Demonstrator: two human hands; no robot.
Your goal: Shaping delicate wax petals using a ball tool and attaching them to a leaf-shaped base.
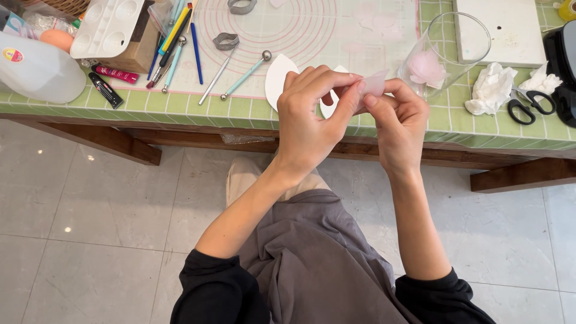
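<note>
Head view, looking down: a seated person is holding both hands up in front of a green tiled table (180, 105). The left hand (312, 117) and right hand (399, 117) are meeting over the table's near edge, and both are pinching a small pale pink petal (375, 83) between thumbs and fingertips. The left fingers are curling over it from above; the right fingers are pressing together beneath and beside it. The petal is thin and flat, and its long axis is running roughly left to right, its free edge pointing up and away from the person. Much of it is hiding behind the fingers.

Just behind the hands, white teardrop-shaped pieces (277, 78) are lying on a mat (312, 30) printed with pink circles, partly blocked by the left hand. To the right, a clear glass (447, 51) is lying tilted with a pink flower (427, 69) inside, close to the right hand. Beyond it are crumpled tissues (492, 87), black scissors (531, 105) and a white board (510, 30). To the left, ball tools (246, 75), pens (174, 36), metal cutters (225, 41), a white palette (108, 27) and a white jug (39, 69) are lying well apart from the hands. Below, grey trousers and black sleeves are showing over a pale tiled floor (90, 210).
</note>
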